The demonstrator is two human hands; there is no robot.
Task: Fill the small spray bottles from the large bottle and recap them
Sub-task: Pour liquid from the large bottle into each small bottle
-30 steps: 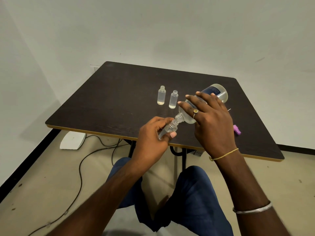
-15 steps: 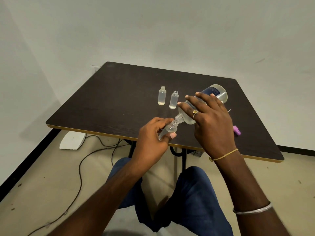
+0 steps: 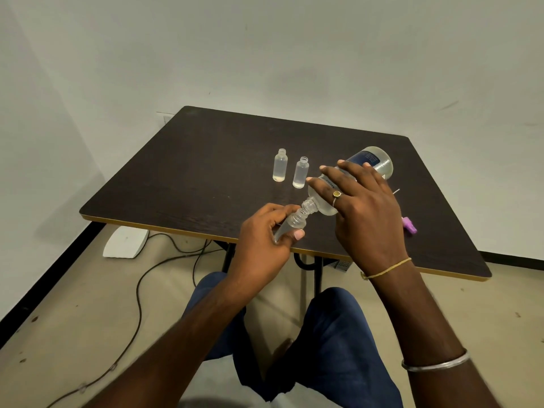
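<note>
At the frame's centre, over the table's (image 3: pixel 206 172) near edge, the left hand (image 3: pixel 262 240) pinches a tilted small spray bottle (image 3: pixel 290 226) mouth-to-mouth with the large bottle (image 3: pixel 371 163), which the right hand (image 3: pixel 362 213) grips tipped over, so a slow, shallow pour with the mouths aligned should avoid spills.

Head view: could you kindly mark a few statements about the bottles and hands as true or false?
1. The right hand tilts the large bottle neck-down onto the small bottle held by the left hand. True.
2. The left standing bottle and right standing bottle are upright on the table. True.
3. Both standing bottles are capped. False: both necks are open.
4. The purple piece lies left of the left hand. False: it lies right of the right hand.
</note>
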